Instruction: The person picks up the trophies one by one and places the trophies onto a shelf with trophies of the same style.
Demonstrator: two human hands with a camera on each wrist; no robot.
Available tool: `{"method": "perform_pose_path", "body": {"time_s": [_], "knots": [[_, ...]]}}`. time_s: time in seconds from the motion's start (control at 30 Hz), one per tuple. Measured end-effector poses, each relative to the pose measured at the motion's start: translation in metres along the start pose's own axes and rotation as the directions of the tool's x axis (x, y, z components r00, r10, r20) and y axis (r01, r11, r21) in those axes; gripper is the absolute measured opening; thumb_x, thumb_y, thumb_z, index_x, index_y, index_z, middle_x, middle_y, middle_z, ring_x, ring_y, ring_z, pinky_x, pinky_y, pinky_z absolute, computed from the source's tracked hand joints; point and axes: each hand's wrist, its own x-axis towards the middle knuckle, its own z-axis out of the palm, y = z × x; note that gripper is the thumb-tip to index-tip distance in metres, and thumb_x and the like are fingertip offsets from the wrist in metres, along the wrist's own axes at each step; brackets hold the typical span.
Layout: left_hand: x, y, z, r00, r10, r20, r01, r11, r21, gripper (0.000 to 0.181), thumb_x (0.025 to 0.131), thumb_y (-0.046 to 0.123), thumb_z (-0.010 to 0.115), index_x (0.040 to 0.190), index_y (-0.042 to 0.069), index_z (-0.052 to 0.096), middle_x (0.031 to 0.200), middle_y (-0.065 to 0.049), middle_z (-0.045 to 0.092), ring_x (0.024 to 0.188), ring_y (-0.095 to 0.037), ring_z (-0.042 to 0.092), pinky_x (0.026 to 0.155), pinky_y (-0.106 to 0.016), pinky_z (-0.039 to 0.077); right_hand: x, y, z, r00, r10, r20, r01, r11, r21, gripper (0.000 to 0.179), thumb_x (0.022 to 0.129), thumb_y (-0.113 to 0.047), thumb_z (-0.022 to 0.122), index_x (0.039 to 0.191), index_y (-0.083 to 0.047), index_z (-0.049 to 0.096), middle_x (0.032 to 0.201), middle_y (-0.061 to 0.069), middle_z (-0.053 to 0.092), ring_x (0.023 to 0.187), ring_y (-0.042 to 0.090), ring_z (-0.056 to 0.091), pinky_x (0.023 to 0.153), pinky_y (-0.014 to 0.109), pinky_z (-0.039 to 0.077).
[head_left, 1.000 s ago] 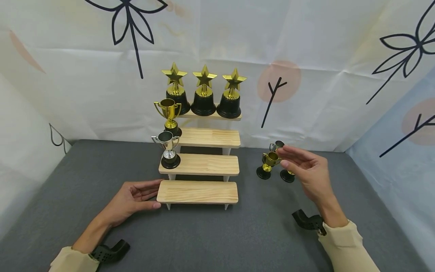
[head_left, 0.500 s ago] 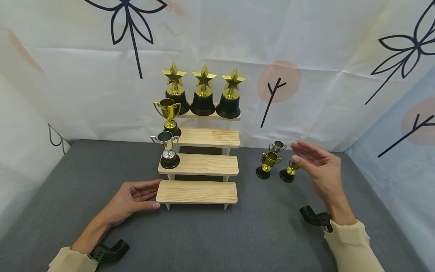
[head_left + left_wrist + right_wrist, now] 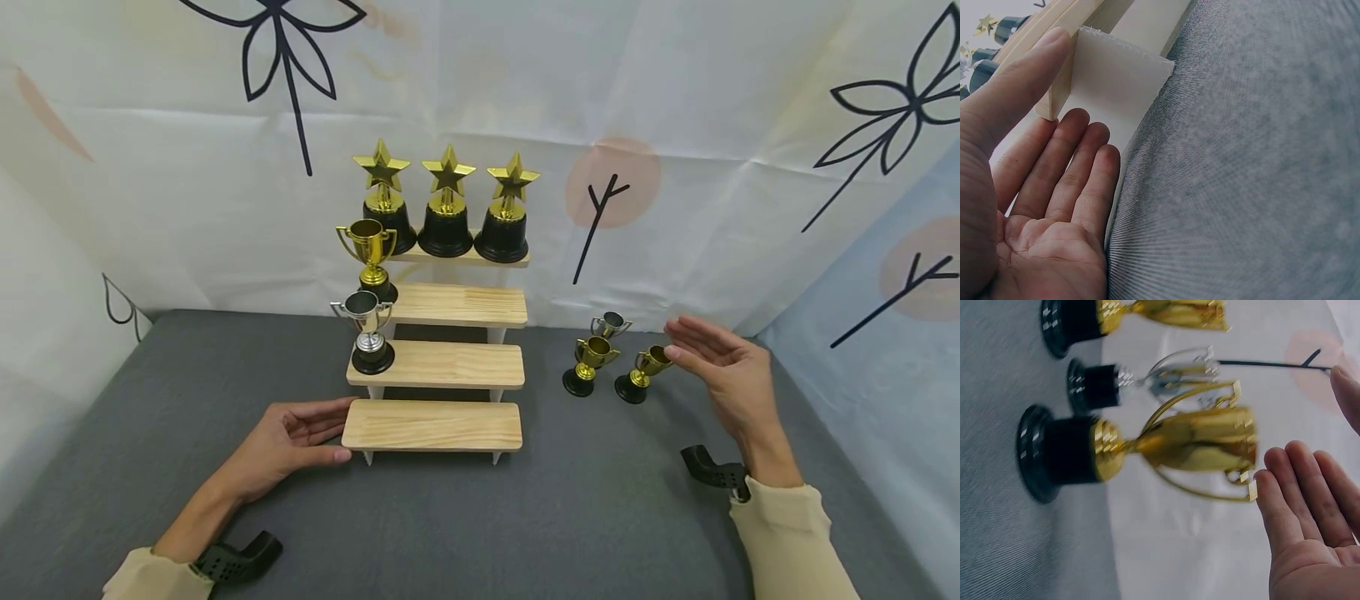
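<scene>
My left hand [image 3: 303, 435] rests at the left end of the lowest step of a wooden tiered stand [image 3: 432, 427], fingers straight, thumb near its front corner. In the left wrist view the fingers [image 3: 1094, 164] lie beside the stand's white leg [image 3: 1116, 81]. My right hand [image 3: 723, 367] hovers with extended fingers just right of a gold trophy cup [image 3: 651, 362], holding nothing. Left of that cup stand another gold trophy cup [image 3: 594, 354] and, behind it, a silver trophy cup [image 3: 611, 324]. The right wrist view shows the nearest gold cup [image 3: 1204, 440] close to my fingertips.
Three gold star trophies [image 3: 446, 225] line the stand's top step. A gold cup [image 3: 370, 246] and a silver cup [image 3: 365, 317] occupy the left ends of the two steps below. A patterned white cloth [image 3: 480, 100] hangs behind the grey table [image 3: 450, 533].
My right hand has moved to the right, away from the small cups, uncovering the right-hand gold cup and the silver one. The left hand stays at the stand's lowest step.
</scene>
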Motion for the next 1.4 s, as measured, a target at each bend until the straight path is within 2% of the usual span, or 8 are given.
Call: {"method": "perform_pose_path", "body": {"time_s": [0.3,0.63,0.87,1.0,1.4], "knots": [[0.0,0.0,0.0,1.0,-0.003,0.003,0.003,1.0,0.007,0.066,0.085,-0.01,0.076,0.141,-0.021,0.043,0.143,-0.043,0.042,0.122,-0.009,0.06,0.1,-0.027,0.054,-0.001,0.02,-0.013,0.997,0.081,0.021,-0.079,0.994,-0.082,0.049,0.089,0.012,0.071,0.136,0.004,0.061,0.122,0.005,0.072,0.115,0.013,0.066,0.092,0.022,0.058],[0.0,-0.001,-0.001,1.0,-0.012,-0.013,0.013,1.0,0.018,0.068,0.083,-0.008,0.079,0.141,-0.02,0.045,0.143,-0.034,0.048,0.122,-0.01,0.061,0.1,-0.028,0.054,-0.002,0.036,-0.02,0.983,0.164,0.083,-0.143,0.966,-0.216,0.052,0.09,0.003,0.075,0.14,-0.002,0.06,0.125,-0.003,0.071,0.113,0.005,0.066,0.09,0.015,0.056],[0.001,-0.001,0.0,1.0,-0.001,-0.001,0.001,1.0,0.014,0.067,0.084,-0.008,0.078,0.141,-0.02,0.044,0.144,-0.04,0.043,0.123,-0.01,0.06,0.101,-0.028,0.053,-0.002,0.042,-0.02,0.982,0.154,0.109,-0.134,0.977,-0.167,0.046,0.091,0.007,0.072,0.135,-0.001,0.063,0.12,-0.005,0.072,0.111,0.008,0.068,0.088,0.019,0.058],[0.001,-0.001,0.0,1.0,-0.005,-0.006,0.005,1.0,0.015,0.068,0.084,-0.008,0.078,0.141,-0.02,0.044,0.143,-0.038,0.045,0.123,-0.01,0.06,0.101,-0.028,0.053,-0.003,0.044,-0.019,0.985,0.142,0.098,-0.124,0.978,-0.17,0.043,0.091,0.008,0.072,0.132,0.001,0.065,0.118,-0.003,0.073,0.108,0.009,0.069,0.087,0.021,0.059],[0.001,0.0,0.0,1.0,0.01,0.0,-0.01,1.0,0.007,0.067,0.084,-0.01,0.077,0.14,-0.021,0.044,0.142,-0.044,0.041,0.122,-0.01,0.06,0.1,-0.028,0.053,-0.003,0.04,-0.015,0.989,0.129,0.067,-0.118,0.981,-0.152,0.04,0.091,0.008,0.072,0.13,0.003,0.066,0.114,-0.003,0.074,0.104,0.009,0.07,0.084,0.021,0.06]]}}
